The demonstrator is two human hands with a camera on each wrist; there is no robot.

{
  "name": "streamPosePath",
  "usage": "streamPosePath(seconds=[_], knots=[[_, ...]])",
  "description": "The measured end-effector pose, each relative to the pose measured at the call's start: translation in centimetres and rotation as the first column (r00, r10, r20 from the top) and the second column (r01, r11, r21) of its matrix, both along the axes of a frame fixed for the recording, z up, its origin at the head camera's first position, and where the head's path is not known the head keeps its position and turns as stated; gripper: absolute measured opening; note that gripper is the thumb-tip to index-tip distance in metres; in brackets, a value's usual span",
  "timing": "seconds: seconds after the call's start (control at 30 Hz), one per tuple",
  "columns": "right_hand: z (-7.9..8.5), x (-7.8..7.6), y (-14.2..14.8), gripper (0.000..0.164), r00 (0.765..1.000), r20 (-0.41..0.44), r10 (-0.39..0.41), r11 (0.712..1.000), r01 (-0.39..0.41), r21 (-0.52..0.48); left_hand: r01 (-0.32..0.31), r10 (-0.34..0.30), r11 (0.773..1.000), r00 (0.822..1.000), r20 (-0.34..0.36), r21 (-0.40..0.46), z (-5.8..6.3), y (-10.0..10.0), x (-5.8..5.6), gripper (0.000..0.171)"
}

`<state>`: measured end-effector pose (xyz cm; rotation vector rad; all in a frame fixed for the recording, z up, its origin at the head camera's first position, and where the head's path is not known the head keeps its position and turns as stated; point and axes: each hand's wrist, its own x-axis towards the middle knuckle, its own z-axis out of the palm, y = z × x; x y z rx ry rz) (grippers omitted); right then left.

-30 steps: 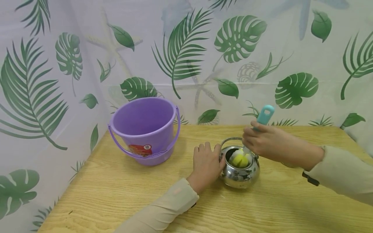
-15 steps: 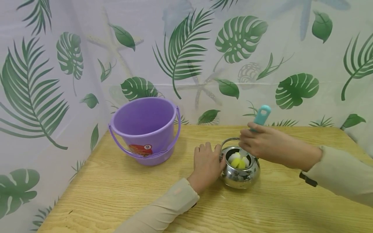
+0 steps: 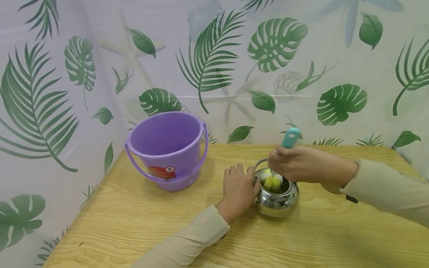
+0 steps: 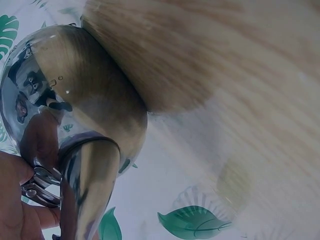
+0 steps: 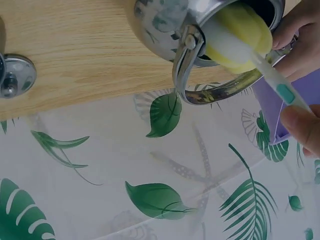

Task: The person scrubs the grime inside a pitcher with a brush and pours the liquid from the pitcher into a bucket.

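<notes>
A small shiny steel kettle with a raised bail handle stands lidless on the table. My left hand holds its left side; in the left wrist view the thumb and a finger lie either side of the handle's metal lug, near the spout. My right hand grips a sponge brush by its turquoise-and-white handle. The yellow and white sponge head sits inside the kettle's mouth, its lower part hidden by the rim.
A purple bucket with its handle down stands at the back left. A round steel lid with a knob lies on the wooden table, mostly behind my right wrist in the head view. A leaf-print curtain closes off the back.
My right hand has shifted left and slightly down, bringing the brush handle more upright. The sponge head has moved about within the kettle's mouth. My left hand and the kettle stay in place.
</notes>
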<state>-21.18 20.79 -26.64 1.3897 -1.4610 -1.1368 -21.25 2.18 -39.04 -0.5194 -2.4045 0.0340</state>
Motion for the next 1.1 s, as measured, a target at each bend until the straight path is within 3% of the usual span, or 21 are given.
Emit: streamPosePath(seconds=[0.13,0.33,0.53,0.63,0.77,0.87,0.97,1.03,1.1], knots=[[0.0,-0.1,-0.3,0.037,0.999,-0.050,0.007,0.999,-0.004,0.054,-0.001,0.001,1.000,1.000,-0.004,-0.005,-0.1,0.0,-0.1,0.027],[0.4,0.5,-1.3,0.035,0.996,-0.067,-0.058,0.995,0.063,0.074,0.002,-0.002,1.000,1.000,-0.028,0.003,-0.3,-0.1,-0.1,0.027],[0.8,0.8,-2.2,0.002,0.986,-0.006,-0.168,0.984,0.168,0.066,-0.016,0.016,1.000,0.999,-0.041,-0.010,-0.3,0.0,0.0,0.027],[0.9,0.5,-2.6,0.010,0.973,0.066,-0.223,0.974,0.221,0.041,-0.028,0.027,0.999,0.999,-0.029,-0.020,-0.2,0.0,0.1,0.027],[1.3,-0.5,-2.8,0.017,0.929,0.204,-0.308,0.951,0.310,0.022,-0.029,0.030,0.999,0.999,0.033,-0.018,0.0,0.0,0.2,0.026],[1.7,-1.0,-2.6,0.016,0.869,0.337,-0.362,0.926,0.378,0.019,-0.023,0.024,1.000,0.996,0.088,-0.009,0.2,0.0,0.2,0.027],[2.0,-1.3,-2.0,0.023,0.811,0.456,-0.367,0.910,0.415,-0.007,-0.020,0.022,1.000,0.992,0.122,-0.011,0.3,0.1,0.2,0.027],[1.9,-1.4,-1.5,0.027,0.793,0.504,-0.343,0.908,0.417,-0.039,-0.026,0.029,0.999,0.991,0.128,-0.025,0.3,0.1,0.2,0.028],[1.7,-1.5,-1.0,0.029,0.791,0.525,-0.315,0.908,0.413,-0.078,-0.035,0.041,0.998,0.991,0.125,-0.046,0.3,0.0,0.2,0.030]])
